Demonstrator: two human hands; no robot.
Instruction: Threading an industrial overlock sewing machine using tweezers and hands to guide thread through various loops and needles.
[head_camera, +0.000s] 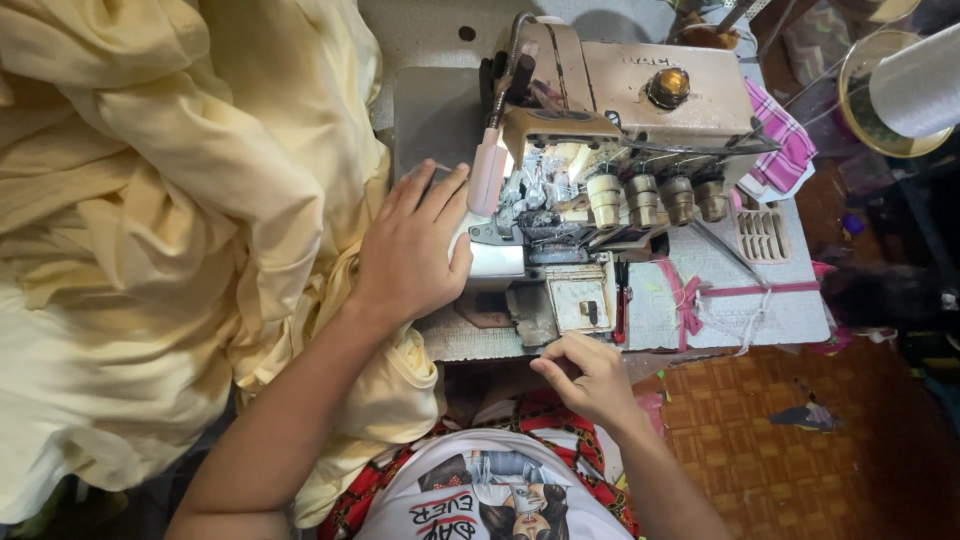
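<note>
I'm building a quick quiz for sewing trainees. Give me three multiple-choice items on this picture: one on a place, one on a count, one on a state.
1. Where does the left hand lie?
A. flat beside the sewing machine, by the yellow fabric
B. on the thread cone
C. on the floor

2. How many tension knobs stand in a row on the machine's front?
A. two
B. four
C. six

3. How is the right hand?
A. spread flat
B. fingers curled at the table edge
C. gripping scissors

Answers: 1 A, the palm rests there; 2 B, four knobs show; 3 B, fingers bent, nothing clearly held.
</note>
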